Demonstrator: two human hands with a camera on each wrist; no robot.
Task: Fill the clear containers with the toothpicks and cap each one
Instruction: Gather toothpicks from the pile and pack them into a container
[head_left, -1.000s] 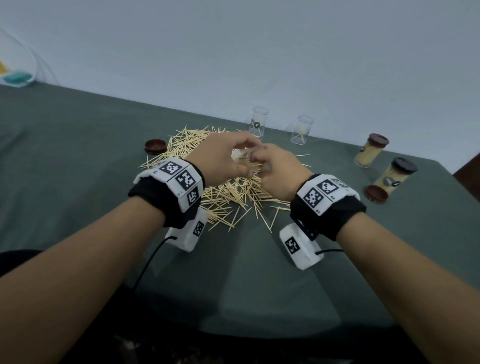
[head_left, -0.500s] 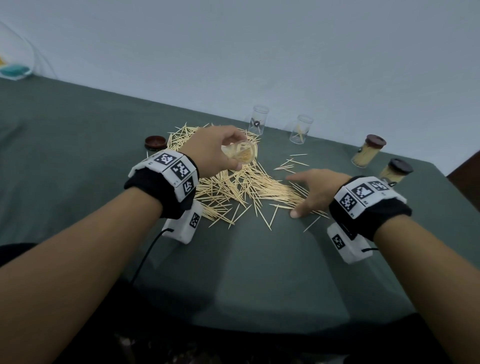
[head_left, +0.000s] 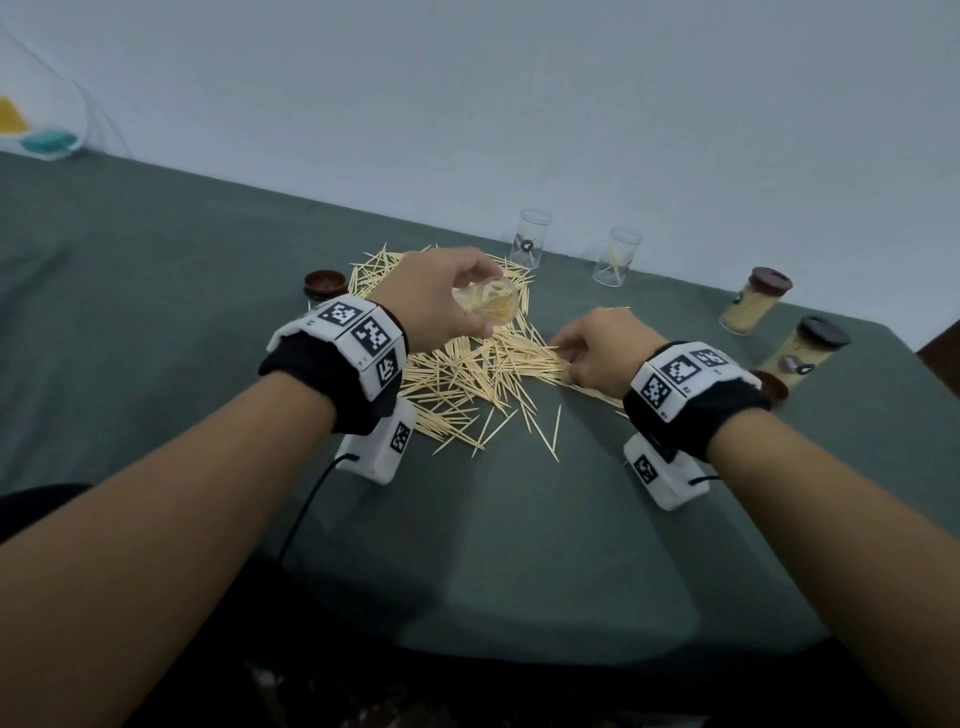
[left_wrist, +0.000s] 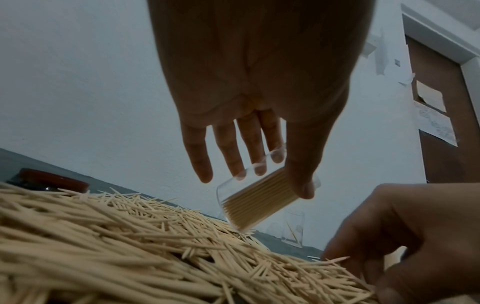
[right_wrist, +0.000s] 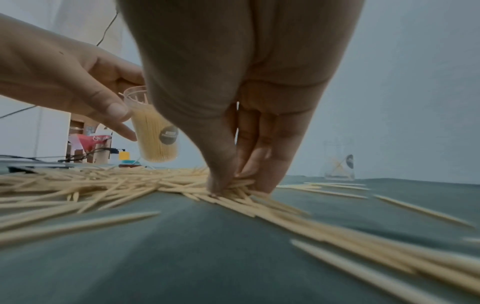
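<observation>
Bench (head_left: 519, 571): green cloth cover.
Toothpicks (head_left: 467, 374): loose heap at bench centre, strays at its near edge.
Right hand (head_left: 597, 348): low on the heap's right side, grip pinched together on a small bunch of toothpicks, fingertips (right_wrist: 221, 185) touching the cloth.
Left hand (head_left: 431, 301): raised above the heap, grip clamped on a clear container (head_left: 491, 306), tilted, uncapped, largely filled with toothpicks.
Brown cap (head_left: 324, 283): on the bench, just left of the heap.
Two clear containers (head_left: 530, 239), (head_left: 618, 257): upright, uncapped, beyond the heap, nearly empty.
Two capped containers (head_left: 753, 301), (head_left: 805, 353): far right, filled; another brown cap (head_left: 769, 387) beside the nearer one.
</observation>
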